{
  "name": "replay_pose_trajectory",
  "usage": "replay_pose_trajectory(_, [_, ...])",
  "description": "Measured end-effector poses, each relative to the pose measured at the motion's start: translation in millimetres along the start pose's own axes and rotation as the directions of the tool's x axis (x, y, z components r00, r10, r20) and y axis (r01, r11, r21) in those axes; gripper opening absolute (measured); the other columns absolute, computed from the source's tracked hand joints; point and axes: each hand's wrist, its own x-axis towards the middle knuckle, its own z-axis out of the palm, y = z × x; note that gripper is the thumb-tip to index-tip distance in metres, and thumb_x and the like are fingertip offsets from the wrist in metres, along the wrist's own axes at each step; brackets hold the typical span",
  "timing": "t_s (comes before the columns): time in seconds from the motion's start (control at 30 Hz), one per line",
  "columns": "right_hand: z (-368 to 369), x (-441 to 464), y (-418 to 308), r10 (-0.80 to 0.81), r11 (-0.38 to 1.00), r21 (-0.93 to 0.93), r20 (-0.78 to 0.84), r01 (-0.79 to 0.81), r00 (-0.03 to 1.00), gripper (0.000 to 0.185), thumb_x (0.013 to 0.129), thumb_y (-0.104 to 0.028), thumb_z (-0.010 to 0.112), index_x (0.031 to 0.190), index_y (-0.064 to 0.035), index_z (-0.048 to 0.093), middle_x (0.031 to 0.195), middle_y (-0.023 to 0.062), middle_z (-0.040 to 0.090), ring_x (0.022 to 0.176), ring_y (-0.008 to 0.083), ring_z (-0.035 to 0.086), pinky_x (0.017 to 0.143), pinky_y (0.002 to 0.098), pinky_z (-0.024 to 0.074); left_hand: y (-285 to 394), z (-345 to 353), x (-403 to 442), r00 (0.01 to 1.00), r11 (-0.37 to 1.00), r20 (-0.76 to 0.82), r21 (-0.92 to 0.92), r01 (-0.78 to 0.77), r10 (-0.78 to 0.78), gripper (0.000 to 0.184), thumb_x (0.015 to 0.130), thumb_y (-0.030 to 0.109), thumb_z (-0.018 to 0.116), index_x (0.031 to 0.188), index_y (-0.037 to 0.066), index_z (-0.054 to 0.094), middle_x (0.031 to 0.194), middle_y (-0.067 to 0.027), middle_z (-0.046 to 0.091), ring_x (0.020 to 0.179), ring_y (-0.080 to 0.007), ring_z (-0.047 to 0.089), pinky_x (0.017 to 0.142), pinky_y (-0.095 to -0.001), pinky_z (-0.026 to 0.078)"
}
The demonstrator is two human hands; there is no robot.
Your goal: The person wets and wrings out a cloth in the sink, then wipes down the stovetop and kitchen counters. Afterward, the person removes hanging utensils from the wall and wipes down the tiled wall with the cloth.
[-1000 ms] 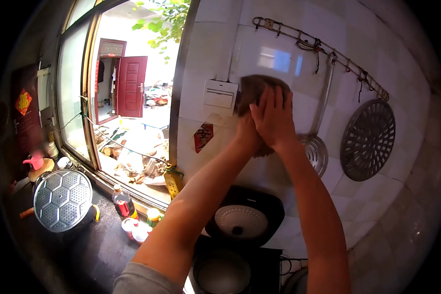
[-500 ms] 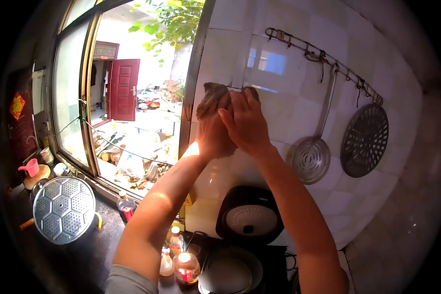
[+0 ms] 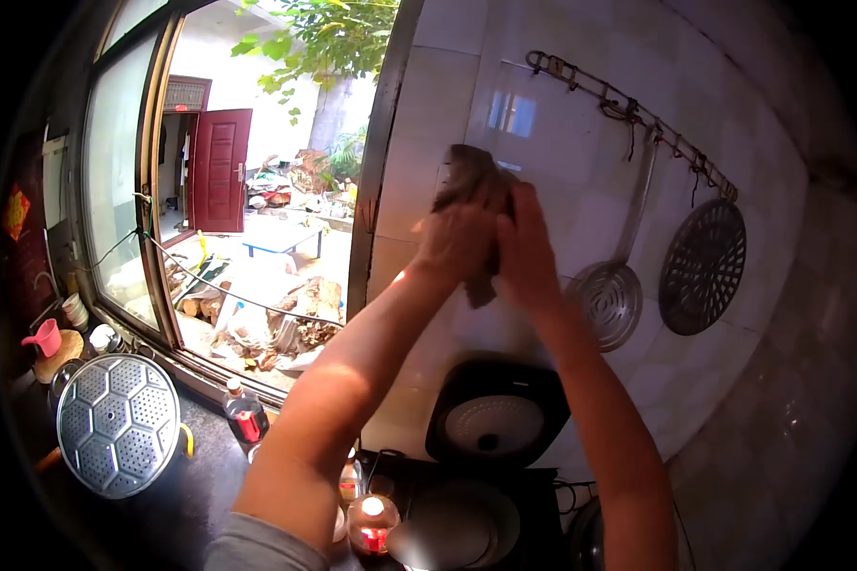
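Observation:
A brown cloth (image 3: 470, 164) is bunched up against the tiled wall (image 3: 438, 105), and one end hangs below my hands. My left hand (image 3: 459, 240) is closed on the cloth and presses it to the tiles. Right beside it, my right hand (image 3: 528, 249) is closed around the cloth's other side, its fingers partly hidden. A slotted metal skimmer (image 3: 607, 303) hangs just right of my right hand.
A hook rail (image 3: 628, 105) carries the skimmer and a round perforated disc (image 3: 703, 266). Below are a black appliance with its lid up (image 3: 497, 423) and several bottles, including a dark one (image 3: 246, 416). A steamer tray (image 3: 118, 425) stands left, under the open window (image 3: 157, 190).
Both hands have slid the cloth to the right across the tiles, away from the window frame. The cloth is now more bunched and upright, and the view has shifted slightly.

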Motion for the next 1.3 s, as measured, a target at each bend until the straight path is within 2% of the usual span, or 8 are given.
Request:
replay_pose_trajectory(0.37, [16.2, 34.0, -9.3, -0.187, 0.976, -0.105, 0.047, 0.191, 0.981, 0.043, 0.09, -0.008, 0.045, 0.131, 0.0016, 0.04, 0.133, 0.0229, 0.042, 0.126, 0.0401, 0.041, 0.105, 0.0421, 0.0376, -46.2, -41.2, 24.4, 0.893, 0.986, -0.425, -0.005, -0.167, 0.149, 0.041, 0.072, 0.007, 0.065, 0.113, 0.005, 0.061, 0.114, -0.0156, 0.063, 0.111, -0.0329, 0.058, 0.099, -0.0408, 0.044])
replay_pose_trajectory(0.57, [33.0, 109.0, 11.6, -0.261, 0.917, -0.304, 0.031, 0.258, 0.965, 0.046, 0.079, 0.0, 0.051, 0.125, 0.0022, 0.047, 0.129, 0.022, 0.045, 0.12, 0.0378, 0.046, 0.099, 0.0419, 0.0427, -50.2, -72.8, 74.8, 0.951, 0.999, -0.31, 0.049, -0.004, 0.018, 0.036, 0.087, 0.014, 0.048, 0.121, 0.008, 0.058, 0.128, -0.0127, 0.057, 0.118, -0.0354, 0.053, 0.098, -0.0442, 0.045])
replay_pose_trajectory(0.67, [46.5, 100.7, 9.5, -0.255, 0.811, -0.519, 0.102, 0.27, 0.961, 0.037, 0.075, 0.0, 0.054, 0.112, -0.0007, 0.057, 0.117, 0.0177, 0.054, 0.11, 0.0338, 0.052, 0.093, 0.0395, 0.0465, -65.9, -68.1, 53.5, 0.99, 0.989, -0.074, -0.094, 0.112, -0.12, 0.05, 0.075, 0.02, 0.063, 0.121, 0.006, 0.051, 0.124, -0.0173, 0.056, 0.116, -0.0358, 0.053, 0.096, -0.0445, 0.045])
replay_pose_trajectory(0.83, [44.1, 98.0, -22.7, -0.191, 0.813, -0.496, 0.268, 0.305, 0.944, 0.027, 0.075, 0.003, 0.053, 0.1, -0.0012, 0.062, 0.105, 0.0128, 0.061, 0.106, 0.0299, 0.054, 0.093, 0.0393, 0.0469, -75.2, -56.8, 17.5, 0.951, 0.968, -0.265, 0.231, -0.101, 0.162, 0.028, 0.07, 0.025, 0.068, 0.094, 0.012, 0.067, 0.099, -0.0108, 0.066, 0.099, -0.0285, 0.06, 0.083, -0.0361, 0.05])
replay_pose_trajectory(0.93, [65.6, 92.4, -41.6, -0.242, 0.79, -0.504, 0.265, 0.348, 0.933, 0.018, 0.074, 0.0, 0.054, 0.091, -0.001, 0.062, 0.098, 0.0118, 0.061, 0.102, 0.0295, 0.055, 0.093, 0.0404, 0.046, -94.7, -52.6, 7.9, 0.962, 0.994, -0.264, -0.104, 0.041, -0.067, 0.018, 0.075, 0.019, 0.064, 0.087, 0.006, 0.063, 0.079, -0.0121, 0.062, 0.078, -0.0294, 0.062, 0.074, -0.0358, 0.049])
replay_pose_trajectory(1.0, [100.4, 80.2, -19.9, -0.4, 0.727, -0.517, 0.217, 0.452, 0.891, 0.012, 0.074, -0.003, 0.056, 0.085, -0.0017, 0.06, 0.095, 0.0124, 0.06, 0.099, 0.0297, 0.056, 0.094, 0.0415, 0.0448, -119.9, -36.1, -10.9, 0.965, 0.999, -0.263, 0.044, 0.014, -0.002, 0.035, 0.08, 0.017, 0.06, 0.11, 0.0, 0.057, 0.1, -0.0174, 0.061, 0.096, -0.027, 0.06, 0.08, -0.0359, 0.049])
replay_pose_trajectory(1.03, [111.1, 63.6, -24.2, -0.171, 0.618, -0.685, 0.361, 0.385, 0.917, 0.018, 0.078, -0.01, 0.055, 0.092, 0.0001, 0.062, 0.103, 0.0168, 0.061, 0.107, 0.0305, 0.055, 0.101, 0.0419, 0.0399, -127.9, -22.6, -28.1, 0.961, 0.987, -0.261, 0.152, -0.047, 0.086, 0.042, 0.08, 0.017, 0.059, 0.118, -0.001, 0.053, 0.107, -0.018, 0.058, 0.101, -0.0269, 0.057, 0.084, -0.0349, 0.047])
replay_pose_trajectory(1.3, [120.4, -48.8, -24.0, -0.161, 0.301, -0.759, 0.556, 0.578, 0.815, 0.054, 0.084, -0.019, 0.052, 0.132, 0.0046, 0.048, 0.143, 0.0224, 0.04, 0.13, 0.0343, 0.041, 0.112, 0.0455, 0.0286, -91.4, -2.3, -126.8, 0.995, 0.984, -0.101, 0.177, 0.029, -0.011, 0.068, 0.072, 0.021, 0.065, 0.132, -0.001, 0.043, 0.114, -0.0219, 0.051, 0.11, -0.0389, 0.047, 0.095, -0.0443, 0.039])
